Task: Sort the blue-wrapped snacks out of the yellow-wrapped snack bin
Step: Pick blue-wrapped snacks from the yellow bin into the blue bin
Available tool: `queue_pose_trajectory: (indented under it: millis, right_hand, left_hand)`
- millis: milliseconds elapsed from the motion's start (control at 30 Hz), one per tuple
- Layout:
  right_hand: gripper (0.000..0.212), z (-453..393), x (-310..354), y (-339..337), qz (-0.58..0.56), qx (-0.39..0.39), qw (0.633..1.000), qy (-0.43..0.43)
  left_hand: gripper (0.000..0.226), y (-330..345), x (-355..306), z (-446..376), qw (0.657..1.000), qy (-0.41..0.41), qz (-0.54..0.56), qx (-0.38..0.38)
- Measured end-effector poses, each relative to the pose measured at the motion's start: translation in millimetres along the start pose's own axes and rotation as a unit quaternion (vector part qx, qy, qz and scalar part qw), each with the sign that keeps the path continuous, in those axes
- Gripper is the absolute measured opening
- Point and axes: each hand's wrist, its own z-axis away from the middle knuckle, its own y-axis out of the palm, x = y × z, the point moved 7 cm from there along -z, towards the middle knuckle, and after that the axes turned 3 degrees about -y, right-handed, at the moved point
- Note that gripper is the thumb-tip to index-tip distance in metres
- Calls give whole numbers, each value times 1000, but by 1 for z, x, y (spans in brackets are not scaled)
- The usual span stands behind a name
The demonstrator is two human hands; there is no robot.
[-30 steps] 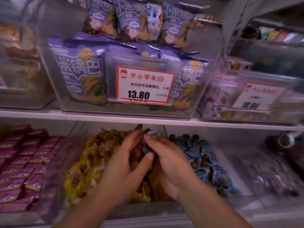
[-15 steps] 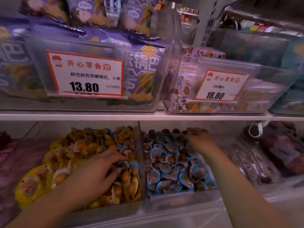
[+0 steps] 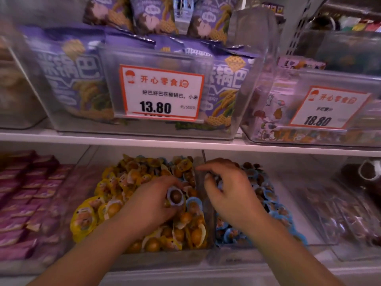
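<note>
Both bare forearms reach forward and up from the lower corners, side by side. The left hand (image 3: 152,201) is palm down, knuckles raised, its fingers curled in a grip on a small round blue-wrapped snack (image 3: 175,196). The right hand (image 3: 231,195) is just beside it, palm down, forefinger stretched toward the left, other fingers loosely bent, thumb tucked under.

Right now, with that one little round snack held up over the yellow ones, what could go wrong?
1. The left hand only pinches the small round blue-rimmed snack at its fingertips above the clear bin of yellow-wrapped snacks, so it might slip back in and get lost.
2. More blue wrappers lie partly buried there and could be missed.
3. The right hand hovers over the clear bin of blue-wrapped snacks and might knock some across the clear divider.
</note>
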Motion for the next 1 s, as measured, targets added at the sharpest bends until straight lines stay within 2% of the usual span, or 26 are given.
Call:
queue_pose_trajectory:
  millis: [67,133,233,267,400,567,700,767,900,1000]
  right_hand:
    - [28,-4,14,1,28,6,999,-41]
    - [32,-6,24,13,120,62,987,-91]
    - [40,0,24,50,318,209,919,-105]
    - [41,2,24,58,368,236,894,-96]
    - [47,-2,26,72,462,264,846,-42]
    - [51,-1,25,82,505,295,811,-30]
    - [52,-2,28,105,482,345,805,-35]
    - [46,-5,25,110,454,359,815,-11]
    - [35,-13,24,109,421,317,850,-8]
    - [35,-14,24,110,423,301,854,-17]
  left_hand:
    - [40,-15,9,2,999,-19,26,-41]
    - [39,-31,23,7,996,-41,22,-70]
    - [45,-46,41,18,994,-72,19,-81]
    - [46,-47,42,21,994,-73,24,-75]
    - [43,-48,34,33,996,-36,24,-76]
    - [34,-48,30,32,997,-26,8,-66]
    - [42,-36,25,27,993,-4,-114,-21]
    - [47,-29,24,26,985,3,-175,7]
    - [51,-21,23,21,974,2,-226,27]
    - [39,-23,23,17,975,-10,-221,5]
